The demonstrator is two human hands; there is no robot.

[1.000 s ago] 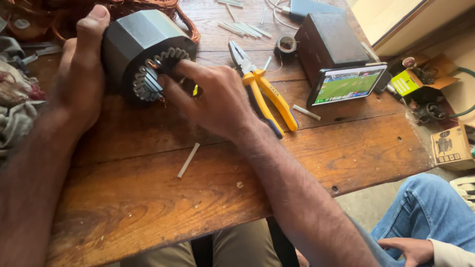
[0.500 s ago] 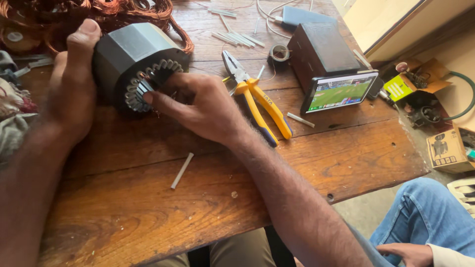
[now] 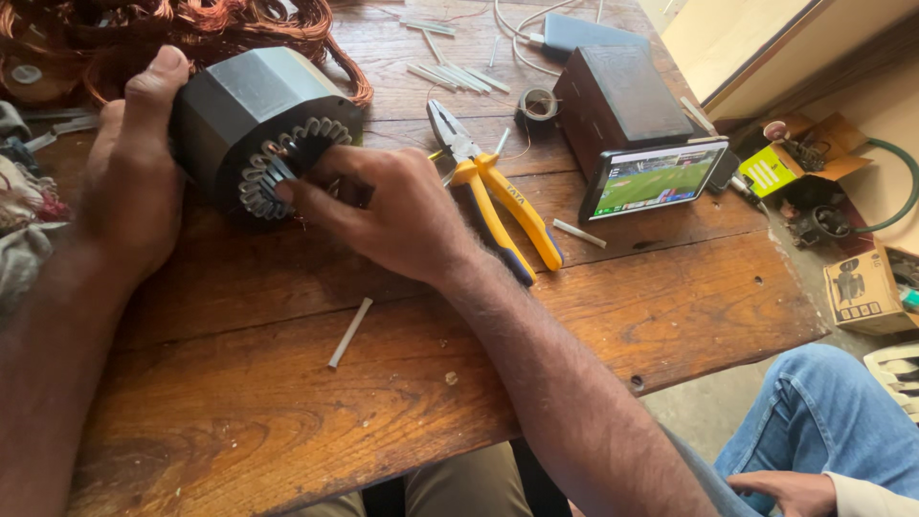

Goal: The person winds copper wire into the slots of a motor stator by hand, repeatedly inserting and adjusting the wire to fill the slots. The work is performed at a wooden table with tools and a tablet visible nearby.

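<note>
A grey octagonal motor stator (image 3: 251, 107) lies on its side on the wooden table (image 3: 287, 412), its slotted face turned toward me. My left hand (image 3: 134, 172) grips its left side, thumb over the top. My right hand (image 3: 383, 211) is at the slotted face, fingertips pushed in at the bore; what they pinch is hidden. Yellow-handled pliers (image 3: 493, 196) lie just right of my right hand. A small white strip (image 3: 349, 332) rests on the table in front of the stator.
Tangled copper wire (image 3: 191, 29) lies behind the stator. A phone (image 3: 656, 179) with a lit screen leans against a dark box (image 3: 622, 96). More white strips (image 3: 455, 75) and a tape roll (image 3: 538, 103) lie at the back. Another person's jeans-clad knee (image 3: 833, 431) and hand (image 3: 775, 490) are at the lower right.
The view has drifted a little, so the stator sits lower and further right. My right hand's fingers have shifted along the slotted face; my left hand keeps its grip.
</note>
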